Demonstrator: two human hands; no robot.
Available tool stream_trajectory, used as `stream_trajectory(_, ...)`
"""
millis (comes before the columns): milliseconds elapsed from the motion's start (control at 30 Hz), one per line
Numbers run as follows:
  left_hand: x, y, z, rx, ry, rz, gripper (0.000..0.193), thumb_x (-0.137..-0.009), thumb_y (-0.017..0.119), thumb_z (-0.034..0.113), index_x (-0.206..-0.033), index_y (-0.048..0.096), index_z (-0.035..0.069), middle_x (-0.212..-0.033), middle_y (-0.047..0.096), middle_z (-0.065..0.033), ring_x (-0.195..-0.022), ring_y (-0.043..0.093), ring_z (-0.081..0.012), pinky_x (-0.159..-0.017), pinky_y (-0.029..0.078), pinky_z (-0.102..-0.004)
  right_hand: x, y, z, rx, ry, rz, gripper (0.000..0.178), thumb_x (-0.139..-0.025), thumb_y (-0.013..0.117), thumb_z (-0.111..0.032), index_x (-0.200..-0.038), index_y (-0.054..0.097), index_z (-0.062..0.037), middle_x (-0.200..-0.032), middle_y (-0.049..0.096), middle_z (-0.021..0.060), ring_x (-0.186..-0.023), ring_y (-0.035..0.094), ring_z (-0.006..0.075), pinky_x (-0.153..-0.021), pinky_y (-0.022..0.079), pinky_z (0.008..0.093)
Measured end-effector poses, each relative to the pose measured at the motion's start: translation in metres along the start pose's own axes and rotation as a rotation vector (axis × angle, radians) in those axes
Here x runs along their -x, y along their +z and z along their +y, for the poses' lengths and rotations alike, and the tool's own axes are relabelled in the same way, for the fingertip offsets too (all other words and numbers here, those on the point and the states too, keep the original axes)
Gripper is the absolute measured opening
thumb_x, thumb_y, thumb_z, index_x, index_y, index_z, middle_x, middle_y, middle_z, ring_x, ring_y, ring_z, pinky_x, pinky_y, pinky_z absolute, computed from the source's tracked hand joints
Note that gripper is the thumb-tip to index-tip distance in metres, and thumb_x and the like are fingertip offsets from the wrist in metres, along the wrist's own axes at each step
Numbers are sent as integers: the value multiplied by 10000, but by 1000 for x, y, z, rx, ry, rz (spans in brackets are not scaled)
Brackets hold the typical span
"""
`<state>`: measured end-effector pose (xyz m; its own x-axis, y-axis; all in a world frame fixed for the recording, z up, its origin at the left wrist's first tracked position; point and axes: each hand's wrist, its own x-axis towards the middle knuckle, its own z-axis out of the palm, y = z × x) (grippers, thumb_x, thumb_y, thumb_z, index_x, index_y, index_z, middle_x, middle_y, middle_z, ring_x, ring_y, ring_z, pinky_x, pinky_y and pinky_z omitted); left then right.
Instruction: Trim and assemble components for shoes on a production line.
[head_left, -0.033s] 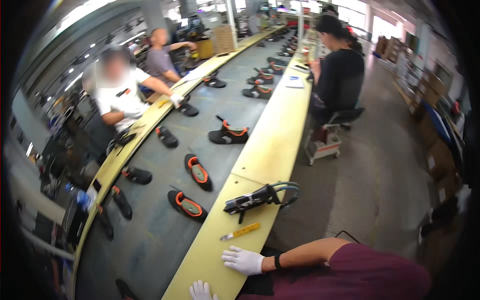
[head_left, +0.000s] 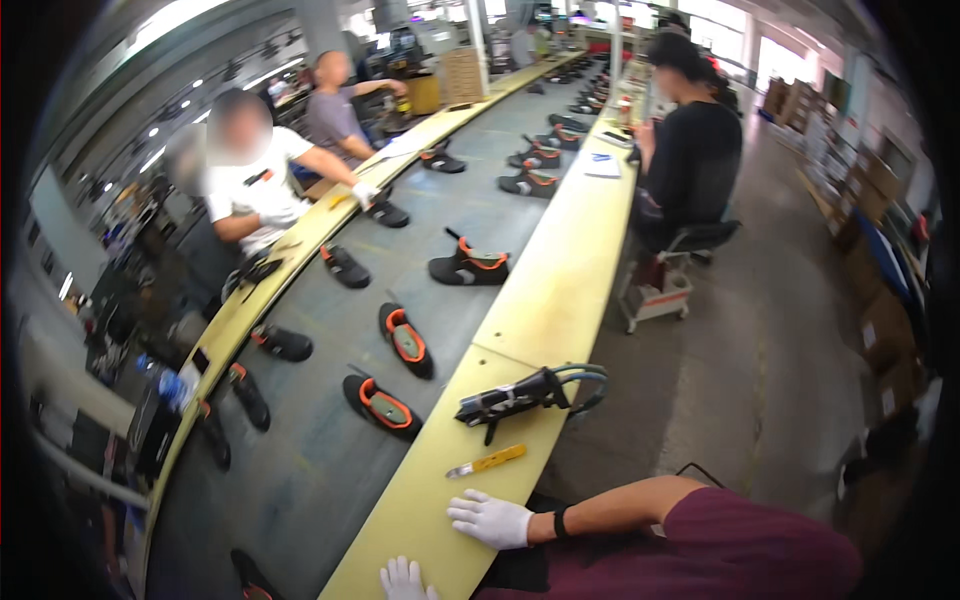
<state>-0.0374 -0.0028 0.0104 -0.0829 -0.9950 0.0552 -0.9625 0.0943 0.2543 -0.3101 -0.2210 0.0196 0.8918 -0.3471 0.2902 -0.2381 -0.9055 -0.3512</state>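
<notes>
My right hand (head_left: 492,520), in a white glove with a dark band on the wrist, lies flat on the yellow bench top (head_left: 400,515), fingers spread and holding nothing. Below it, at the lower edge, part of my left hand (head_left: 403,580) shows, also white-gloved, its fingers apart on the bench. Just beyond my right hand lies a yellow-handled craft knife (head_left: 490,461), touched by neither hand. Past the knife rests a black handheld tool (head_left: 512,396) with hoses curling off the bench's right edge. The nearest black shoe with orange lining (head_left: 383,405) sits on the grey belt.
Several shoes stand along the grey belt (head_left: 310,490), which runs into the distance. Across it a person in a white shirt (head_left: 265,165) has a gloved hand at a shoe (head_left: 388,212). Farther up on my side, another person (head_left: 695,150) sits on a wheeled chair.
The whole view has shifted slightly, so the belt, shoes and tools appear a little farther right. Both my hands stay on the bench.
</notes>
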Motion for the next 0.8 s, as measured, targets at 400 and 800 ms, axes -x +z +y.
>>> stream_trajectory(400,-25,-26,16,-8,-42,-68,678,-974,644,267,-1549,504,-65,-1620,476,-331,-1538,391,-519,-1324,195,-651,0,-5,8,18,2,-75,384,-983,622,-170,-1325,654,2,-1518,590,206,-1504,492,376,-1283,348,547)
stream_trajectory(800,-17,-5,7,-42,-19,-17,682,-964,644,284,-1542,526,-58,-1610,486,-332,-1553,371,-525,-1324,189,-664,3,-2,4,-25,-28,-61,394,-960,641,-158,-1322,673,-4,-1500,604,206,-1498,505,364,-1290,351,536)
